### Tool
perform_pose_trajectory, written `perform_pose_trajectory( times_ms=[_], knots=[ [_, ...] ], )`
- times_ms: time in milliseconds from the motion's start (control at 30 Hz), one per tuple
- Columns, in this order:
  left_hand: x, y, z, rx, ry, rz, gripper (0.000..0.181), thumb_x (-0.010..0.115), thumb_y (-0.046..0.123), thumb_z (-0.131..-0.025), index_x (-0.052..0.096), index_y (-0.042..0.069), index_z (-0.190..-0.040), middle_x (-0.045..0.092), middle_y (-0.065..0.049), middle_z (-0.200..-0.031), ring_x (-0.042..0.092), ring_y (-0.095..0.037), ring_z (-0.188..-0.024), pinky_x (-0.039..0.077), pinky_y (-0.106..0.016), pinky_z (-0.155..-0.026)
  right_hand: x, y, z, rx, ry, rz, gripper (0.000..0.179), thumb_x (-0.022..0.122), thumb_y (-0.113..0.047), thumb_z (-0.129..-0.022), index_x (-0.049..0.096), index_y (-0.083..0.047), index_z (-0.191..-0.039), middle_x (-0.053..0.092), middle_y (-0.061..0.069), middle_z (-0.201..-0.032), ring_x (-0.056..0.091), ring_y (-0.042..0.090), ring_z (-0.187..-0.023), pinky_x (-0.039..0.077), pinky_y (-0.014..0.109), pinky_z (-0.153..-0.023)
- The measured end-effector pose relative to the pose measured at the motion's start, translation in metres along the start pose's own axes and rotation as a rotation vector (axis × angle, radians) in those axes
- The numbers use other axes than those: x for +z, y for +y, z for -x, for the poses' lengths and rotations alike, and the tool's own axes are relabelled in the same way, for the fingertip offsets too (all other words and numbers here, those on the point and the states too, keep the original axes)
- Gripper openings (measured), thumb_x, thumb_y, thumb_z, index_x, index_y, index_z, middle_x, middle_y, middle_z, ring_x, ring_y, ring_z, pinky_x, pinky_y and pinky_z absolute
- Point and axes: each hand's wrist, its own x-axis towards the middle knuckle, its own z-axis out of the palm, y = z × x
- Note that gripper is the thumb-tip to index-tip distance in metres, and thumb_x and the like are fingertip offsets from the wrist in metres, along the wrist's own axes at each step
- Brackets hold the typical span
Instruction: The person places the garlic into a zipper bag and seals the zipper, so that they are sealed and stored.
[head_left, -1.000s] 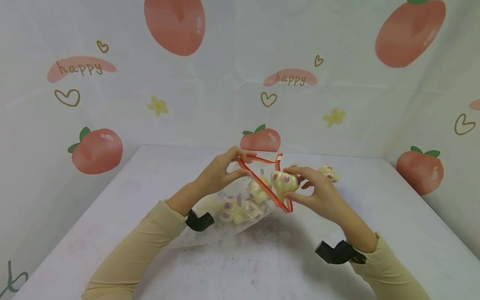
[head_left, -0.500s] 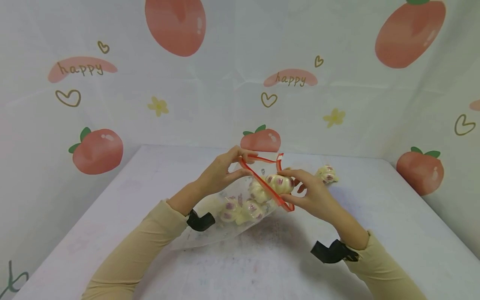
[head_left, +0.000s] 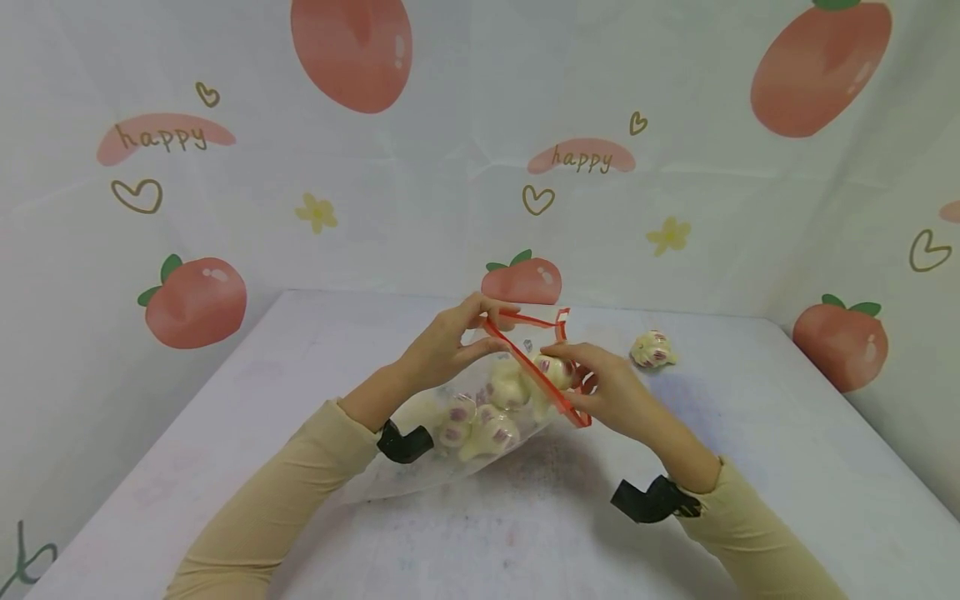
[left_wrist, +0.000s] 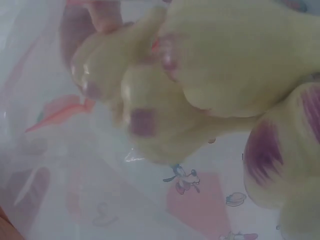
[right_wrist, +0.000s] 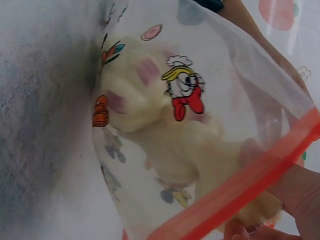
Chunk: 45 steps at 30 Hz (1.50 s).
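A clear zip bag with a red-edged mouth and small cartoon prints lies tilted on the table, several garlic bulbs inside it. My left hand pinches the bag's rim near the top, fingers on the far side and thumb below. At the mouth, my right hand grips a cream garlic bulb with purple patches, partly inside the opening. Through the plastic, the left wrist view shows garlic bulbs crowded together. In the right wrist view the red zip edge crosses in front of the right hand's fingers.
One loose garlic bulb lies on the white table, behind and right of my right hand. A white cloth backdrop with printed fruit rises along the table's far edge. Black wrist mounts sit on both wrists.
My right hand has moved left with its garlic bulb, from outside the red rim into the bag's mouth. The bulbs inside have shifted slightly. My left hand keeps its hold on the rim.
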Motion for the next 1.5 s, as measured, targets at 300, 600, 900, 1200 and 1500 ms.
perform_pose_trajectory(
  times_ms=[300,600,900,1200,1500],
  knots=[
    [0.001,-0.001,-0.001,0.024,0.009,0.006,0.031,0.068,0.004,-0.082,0.043,0.003,-0.101,0.059,-0.018,-0.125,0.065,-0.025,-0.103,0.049,-0.039,-0.097,0.007,0.0,-0.004,0.077,-0.083,-0.094,0.055,0.075,-0.002,-0.076,0.056,-0.006,-0.127,0.064,0.014,-0.114,0.066,0.018,-0.08,0.054,0.021,-0.065],
    [0.0,-0.004,0.0,0.021,0.006,0.001,0.035,0.067,0.01,-0.083,0.044,0.003,-0.109,0.06,-0.016,-0.123,0.064,-0.025,-0.104,0.048,-0.039,-0.098,0.003,-0.001,-0.002,0.08,-0.108,-0.075,0.045,0.069,0.003,-0.078,0.06,-0.006,-0.121,0.064,0.015,-0.111,0.066,0.019,-0.083,0.056,0.026,-0.07],
    [0.0,-0.004,0.001,-0.011,0.009,-0.014,0.038,0.069,0.003,-0.081,0.045,0.003,-0.11,0.063,-0.015,-0.118,0.063,-0.025,-0.104,0.049,-0.039,-0.097,-0.004,0.004,0.002,0.02,-0.045,-0.059,0.033,0.07,-0.002,-0.081,0.064,-0.003,-0.113,0.067,0.012,-0.109,0.066,0.015,-0.079,0.057,0.029,-0.074],
    [-0.001,-0.002,0.001,-0.023,0.013,-0.018,0.035,0.068,0.007,-0.082,0.045,0.004,-0.108,0.066,-0.015,-0.109,0.064,-0.025,-0.103,0.049,-0.04,-0.097,-0.012,0.01,0.006,0.02,0.02,-0.059,0.027,0.072,-0.008,-0.081,0.067,-0.005,-0.107,0.07,0.01,-0.103,0.066,0.012,-0.077,0.056,0.025,-0.073],
    [-0.001,-0.002,0.001,-0.028,0.012,-0.027,0.036,0.068,0.01,-0.082,0.046,0.004,-0.111,0.066,-0.014,-0.107,0.064,-0.024,-0.102,0.049,-0.039,-0.097,-0.024,0.019,0.01,0.057,0.091,-0.012,0.025,0.071,-0.008,-0.082,0.067,-0.004,-0.106,0.071,0.012,-0.101,0.067,0.013,-0.076,0.055,0.021,-0.072]
  ],
)
